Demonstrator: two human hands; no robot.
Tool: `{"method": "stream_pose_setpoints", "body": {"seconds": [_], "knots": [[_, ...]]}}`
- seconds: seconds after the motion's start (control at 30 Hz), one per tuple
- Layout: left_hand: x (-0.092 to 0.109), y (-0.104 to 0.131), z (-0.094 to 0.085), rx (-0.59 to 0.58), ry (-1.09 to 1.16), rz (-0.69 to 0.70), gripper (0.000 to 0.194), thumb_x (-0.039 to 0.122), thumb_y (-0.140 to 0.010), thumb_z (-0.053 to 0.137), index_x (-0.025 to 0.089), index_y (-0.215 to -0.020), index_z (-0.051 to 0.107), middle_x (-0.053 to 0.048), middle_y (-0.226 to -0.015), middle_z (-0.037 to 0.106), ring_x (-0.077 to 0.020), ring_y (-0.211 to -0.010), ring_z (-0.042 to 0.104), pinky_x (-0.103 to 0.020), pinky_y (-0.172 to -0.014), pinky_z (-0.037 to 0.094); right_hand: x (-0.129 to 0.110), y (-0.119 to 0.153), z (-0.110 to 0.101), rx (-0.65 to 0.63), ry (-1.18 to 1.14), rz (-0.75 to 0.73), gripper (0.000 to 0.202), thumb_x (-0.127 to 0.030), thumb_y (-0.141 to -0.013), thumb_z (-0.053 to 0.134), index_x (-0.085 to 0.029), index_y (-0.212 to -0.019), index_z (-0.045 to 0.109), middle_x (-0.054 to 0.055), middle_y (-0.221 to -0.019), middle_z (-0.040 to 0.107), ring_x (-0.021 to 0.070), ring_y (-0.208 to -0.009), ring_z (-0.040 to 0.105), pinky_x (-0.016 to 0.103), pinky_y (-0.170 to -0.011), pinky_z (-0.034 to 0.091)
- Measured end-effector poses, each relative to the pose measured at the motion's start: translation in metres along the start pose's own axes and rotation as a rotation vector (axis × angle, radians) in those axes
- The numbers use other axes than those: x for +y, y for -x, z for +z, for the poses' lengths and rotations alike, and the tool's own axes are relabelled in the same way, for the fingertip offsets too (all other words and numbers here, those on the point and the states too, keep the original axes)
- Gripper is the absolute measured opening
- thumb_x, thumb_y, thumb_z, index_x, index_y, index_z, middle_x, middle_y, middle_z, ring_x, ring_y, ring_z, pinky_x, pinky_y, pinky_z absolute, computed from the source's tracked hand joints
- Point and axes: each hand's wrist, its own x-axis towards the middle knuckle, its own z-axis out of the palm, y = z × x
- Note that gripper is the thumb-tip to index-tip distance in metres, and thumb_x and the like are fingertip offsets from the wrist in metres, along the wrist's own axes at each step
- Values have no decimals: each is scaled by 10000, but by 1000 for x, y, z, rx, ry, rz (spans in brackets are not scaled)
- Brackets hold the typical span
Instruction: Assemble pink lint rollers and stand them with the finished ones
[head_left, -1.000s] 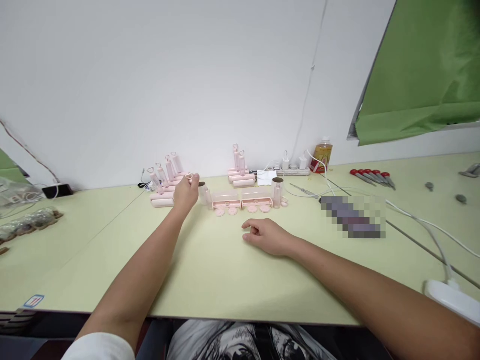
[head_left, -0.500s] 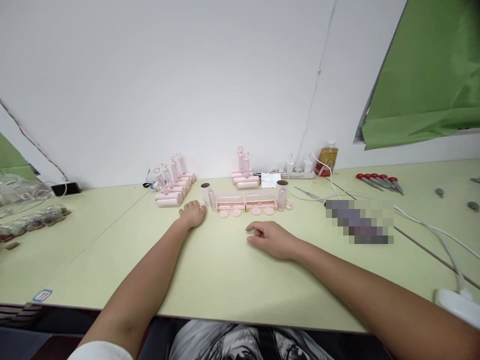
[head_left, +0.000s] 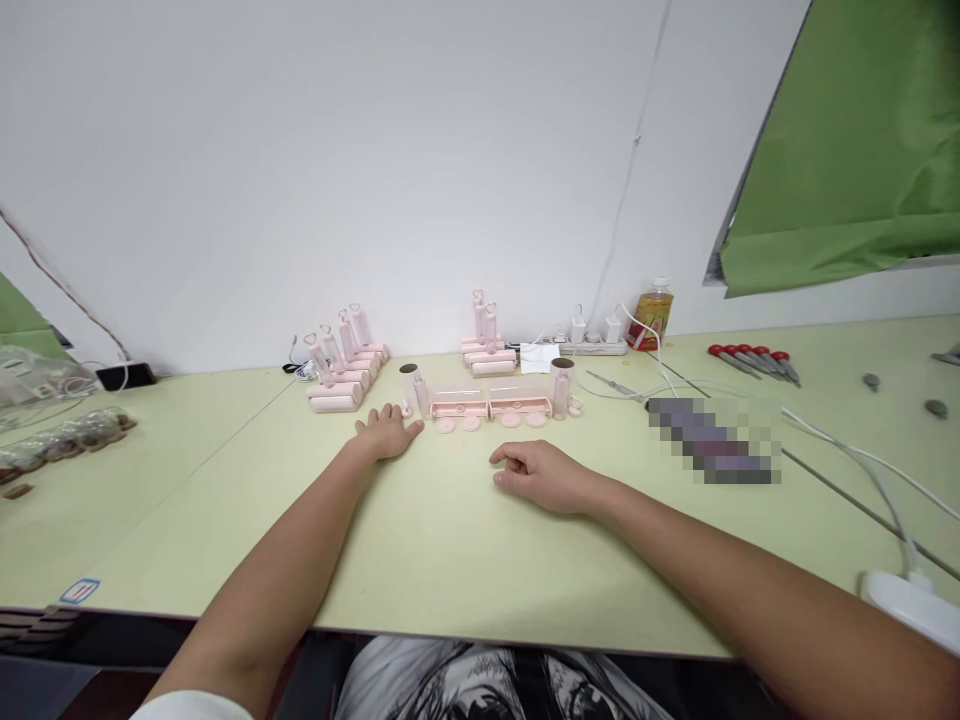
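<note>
My left hand (head_left: 388, 433) lies on the table with its fingers spread, just left of a small pink ring-like piece (head_left: 406, 409). My right hand (head_left: 536, 474) rests on its side on the table, fingers loosely curved, thumb and forefinger apart with nothing between them. Beyond the hands stand two pink open trays (head_left: 460, 410) set end to end, with flat pink discs (head_left: 510, 420) in front. A lint-roller-like paper roll (head_left: 408, 385) stands upright at their left end and a similar roll (head_left: 562, 380) at the right, each beside a clear pinkish tube (head_left: 421, 397).
Pink cylinders with upright heart-topped handles (head_left: 334, 403) stand in rows at the back. A power strip (head_left: 592, 349), a drink bottle (head_left: 652, 315) and red-handled tools (head_left: 750, 361) are further right. White cables cross the right side; plastic-wrapped pieces (head_left: 71, 438) lie left.
My left hand has let go of the small pink ring-like piece and spread its fingers, the thumb now out to the right. My right hand stays where it was. The view has shifted slightly.
</note>
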Motion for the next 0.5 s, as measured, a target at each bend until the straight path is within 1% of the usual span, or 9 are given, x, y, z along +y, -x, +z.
{"method": "stream_pose_setpoints", "body": {"seconds": [0.1,0.2,0.27,0.3,0.37,0.4,0.43,0.47,0.5], "knots": [[5,1,2,-1,9,1,773,637,-867,192,171,-1477,281,-150,-1569,206,-400,-1413,188,-619,-1048,244,0,0,0,-3,1,1,342,-422,-847,547,-205,-1093,646,8,-788,622,147,-682,536,270,-610,381],[5,-2,2,-6,29,12,686,552,-891,224,191,-1468,308,-133,-1574,203,-392,-1421,182,-628,-1048,236,1,-1,0,-7,0,-4,338,-419,-844,550,-206,-1087,649,11,-796,625,151,-691,542,272,-618,389],[-1,-4,-1,-6,42,31,621,510,-893,271,211,-1425,385,-128,-1552,270,-372,-1410,238,-601,-1034,283,1,-1,0,-7,-6,-7,334,-417,-842,551,-203,-1079,651,11,-793,625,152,-696,546,271,-622,394],[-5,-4,-5,-5,49,43,579,492,-890,303,217,-1377,452,-129,-1522,338,-356,-1388,297,-564,-1025,319,1,-1,0,-4,-8,-7,333,-415,-841,552,-201,-1076,652,11,-793,627,152,-699,548,271,-624,396],[-15,-3,-18,-2,60,58,477,451,-877,367,203,-1216,593,-137,-1404,501,-321,-1292,452,-458,-980,396,0,-2,1,2,-7,-7,335,-409,-838,555,-199,-1080,652,12,-805,634,152,-708,554,270,-631,401],[-20,-2,-27,5,63,56,435,432,-871,387,181,-1118,642,-150,-1316,576,-305,-1212,530,-407,-937,430,-1,-2,2,7,-2,-7,337,-404,-834,558,-198,-1083,654,13,-809,638,152,-711,556,270,-634,401],[-23,-1,-38,20,63,46,415,420,-868,393,158,-1039,666,-165,-1237,624,-298,-1132,585,-374,-885,454,-2,-3,2,9,4,-8,338,-401,-832,561,-196,-1083,657,14,-809,641,153,-714,559,269,-634,400],[-24,1,-49,48,58,25,431,424,-872,379,131,-994,670,-192,-1181,644,-310,-1071,614,-371,-829,470,-3,-3,3,10,11,-11,339,-398,-828,564,-195,-1081,661,15,-807,643,154,-715,562,268,-634,399],[-22,1,-61,94,52,4,451,424,-879,355,115,-994,663,-209,-1155,649,-325,-1051,618,-379,-801,473,-4,-4,3,8,16,-16,340,-395,-826,566,-193,-1080,665,17,-807,646,156,-719,565,267,-633,397]]}}
